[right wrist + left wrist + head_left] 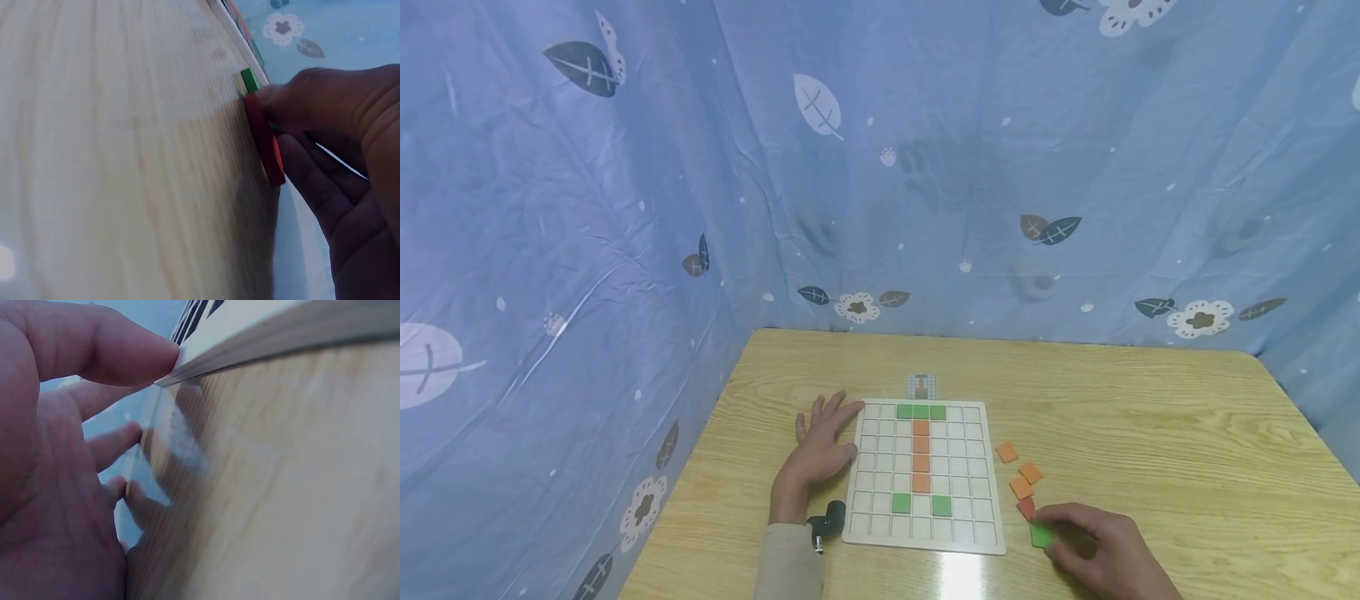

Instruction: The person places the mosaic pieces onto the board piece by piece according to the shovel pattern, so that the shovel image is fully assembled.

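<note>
Pinching the green tile [1041, 535] near the bench's front edge, right hand [1101, 557] should lift cleanly past the red tile [1026, 507]; left hand [820, 450], fingers flat, is steadying the board [977, 533].

**Layout, head view**

Grid board [925, 475] sits mid-table [1150, 417], w/ tiles in its cells. Small card [921, 385] just behind board's far edge. L hand [822, 450] flat on table, touching board's left edge. Loose tiles [1019, 477] on table right of board. R hand [1093, 546] at nearest loose tile [1040, 535], near board's front-right corner.
</note>
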Demonstrator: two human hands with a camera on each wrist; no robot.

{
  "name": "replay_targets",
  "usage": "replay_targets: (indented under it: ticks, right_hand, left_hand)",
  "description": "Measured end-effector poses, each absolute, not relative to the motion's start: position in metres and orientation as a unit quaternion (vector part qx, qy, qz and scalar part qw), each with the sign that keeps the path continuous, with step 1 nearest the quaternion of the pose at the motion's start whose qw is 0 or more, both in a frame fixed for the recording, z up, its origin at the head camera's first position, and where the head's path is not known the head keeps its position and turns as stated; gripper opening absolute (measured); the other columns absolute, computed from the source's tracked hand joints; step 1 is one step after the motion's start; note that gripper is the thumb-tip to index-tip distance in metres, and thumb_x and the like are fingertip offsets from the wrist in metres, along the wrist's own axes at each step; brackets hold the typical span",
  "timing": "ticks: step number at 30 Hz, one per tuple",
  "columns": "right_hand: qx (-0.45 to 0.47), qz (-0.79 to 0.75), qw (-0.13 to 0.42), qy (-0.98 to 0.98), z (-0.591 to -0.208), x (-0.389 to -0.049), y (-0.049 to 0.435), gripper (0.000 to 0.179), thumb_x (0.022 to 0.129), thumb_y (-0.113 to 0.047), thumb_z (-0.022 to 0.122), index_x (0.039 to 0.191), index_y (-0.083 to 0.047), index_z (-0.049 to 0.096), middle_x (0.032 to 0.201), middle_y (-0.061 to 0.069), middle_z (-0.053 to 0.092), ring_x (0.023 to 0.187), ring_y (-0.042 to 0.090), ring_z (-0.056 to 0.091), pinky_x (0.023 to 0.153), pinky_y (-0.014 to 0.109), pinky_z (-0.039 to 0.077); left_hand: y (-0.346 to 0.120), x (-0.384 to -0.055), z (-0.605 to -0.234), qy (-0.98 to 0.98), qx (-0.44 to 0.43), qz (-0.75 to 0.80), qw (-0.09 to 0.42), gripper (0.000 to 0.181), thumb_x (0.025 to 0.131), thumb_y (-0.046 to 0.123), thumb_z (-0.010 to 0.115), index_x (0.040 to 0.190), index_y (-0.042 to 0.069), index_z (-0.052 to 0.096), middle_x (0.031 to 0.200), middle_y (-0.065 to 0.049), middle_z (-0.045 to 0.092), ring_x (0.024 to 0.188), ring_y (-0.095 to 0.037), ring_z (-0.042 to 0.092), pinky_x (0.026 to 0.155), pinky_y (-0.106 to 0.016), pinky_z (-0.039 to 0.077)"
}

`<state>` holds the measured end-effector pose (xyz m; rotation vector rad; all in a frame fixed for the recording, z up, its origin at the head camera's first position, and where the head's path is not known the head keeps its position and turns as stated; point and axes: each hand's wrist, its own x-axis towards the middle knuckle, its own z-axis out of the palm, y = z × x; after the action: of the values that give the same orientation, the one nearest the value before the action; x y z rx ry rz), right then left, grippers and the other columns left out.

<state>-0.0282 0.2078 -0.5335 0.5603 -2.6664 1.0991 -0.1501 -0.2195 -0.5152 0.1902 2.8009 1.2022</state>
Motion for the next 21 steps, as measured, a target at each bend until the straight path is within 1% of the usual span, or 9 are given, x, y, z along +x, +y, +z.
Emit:
replay_targets:
  ticks: [5, 7, 9, 11, 13, 16, 19, 21]
  right_hand:
    - [0.206, 0.364, 0.139, -0.898, -0.535, -0.03, 0.205, 0.052, 0.073, -0.001, 0.096, 0.112, -0.033, 0.082, 0.108, -0.021, 0.08, 0.103, -0.005, 0.073, 0.093, -0.003, 0.043]
    - [0.204, 0.362, 0.145, -0.898, -0.535, -0.031, 0.204, 0.051, 0.072, -0.001, 0.096, 0.111, -0.031, 0.082, 0.107, -0.02, 0.081, 0.103, -0.005, 0.073, 0.093, -0.003, 0.043]
    - [0.19, 0.36, 0.136, -0.903, -0.533, -0.03, 0.204, 0.05, 0.073, -0.003, 0.097, 0.11, -0.033, 0.082, 0.107, -0.021, 0.08, 0.103, -0.005, 0.073, 0.092, -0.002, 0.045]
    - [0.167, 0.361, 0.111, -0.911, -0.529, -0.029, 0.204, 0.047, 0.076, -0.007, 0.096, 0.11, -0.036, 0.082, 0.107, -0.023, 0.08, 0.104, -0.006, 0.072, 0.09, 0.003, 0.049]
    - [0.147, 0.364, 0.086, -0.916, -0.525, -0.029, 0.204, 0.047, 0.077, -0.008, 0.095, 0.11, -0.038, 0.082, 0.108, -0.025, 0.079, 0.105, -0.005, 0.072, 0.089, 0.011, 0.056]
    - [0.132, 0.373, 0.052, -0.917, -0.517, -0.031, 0.203, 0.046, 0.08, -0.008, 0.093, 0.113, -0.039, 0.082, 0.111, -0.024, 0.079, 0.107, -0.005, 0.071, 0.088, 0.021, 0.062]
    - [0.139, 0.386, 0.047, -0.911, -0.51, -0.034, 0.198, 0.05, 0.08, -0.003, 0.091, 0.113, -0.039, 0.082, 0.112, -0.023, 0.08, 0.102, -0.005, 0.07, 0.086, 0.019, 0.061]
    - [0.165, 0.393, 0.069, -0.902, -0.509, -0.037, 0.195, 0.051, 0.079, 0.001, 0.09, 0.113, -0.036, 0.082, 0.111, -0.021, 0.08, 0.1, -0.005, 0.071, 0.085, 0.013, 0.058]
  left_hand:
    - [-0.22, -0.15, -0.515, 0.915, 0.06, 0.396, 0.047, 0.084, 0.078, 0.006, 0.063, 0.16, 0.023, 0.057, 0.182, -0.012, 0.027, 0.172, -0.044, -0.001, 0.13, -0.072, -0.016]
    - [-0.22, -0.15, -0.515, 0.915, 0.059, 0.397, 0.049, 0.084, 0.079, 0.006, 0.063, 0.161, 0.023, 0.057, 0.182, -0.012, 0.026, 0.172, -0.043, -0.001, 0.131, -0.071, -0.016]
    - [-0.221, -0.15, -0.516, 0.914, 0.058, 0.398, 0.049, 0.084, 0.079, 0.006, 0.063, 0.161, 0.023, 0.057, 0.182, -0.011, 0.026, 0.172, -0.043, -0.001, 0.131, -0.071, -0.017]
    - [-0.221, -0.15, -0.516, 0.914, 0.059, 0.399, 0.048, 0.084, 0.079, 0.006, 0.063, 0.161, 0.023, 0.057, 0.182, -0.012, 0.026, 0.172, -0.044, -0.001, 0.13, -0.071, -0.017]
    - [-0.221, -0.15, -0.516, 0.913, 0.06, 0.4, 0.047, 0.084, 0.079, 0.006, 0.063, 0.161, 0.022, 0.056, 0.182, -0.013, 0.026, 0.172, -0.044, -0.001, 0.13, -0.072, -0.017]
    - [-0.221, -0.15, -0.515, 0.913, 0.061, 0.4, 0.047, 0.084, 0.079, 0.006, 0.063, 0.161, 0.023, 0.056, 0.182, -0.012, 0.026, 0.172, -0.044, -0.001, 0.13, -0.071, -0.017]
    - [-0.221, -0.15, -0.516, 0.914, 0.061, 0.398, 0.048, 0.084, 0.08, 0.006, 0.062, 0.162, 0.023, 0.056, 0.183, -0.012, 0.025, 0.172, -0.044, -0.002, 0.131, -0.071, -0.017]
    - [-0.221, -0.151, -0.517, 0.915, 0.061, 0.396, 0.05, 0.084, 0.08, 0.007, 0.062, 0.162, 0.023, 0.056, 0.183, -0.011, 0.025, 0.172, -0.043, -0.002, 0.131, -0.071, -0.017]
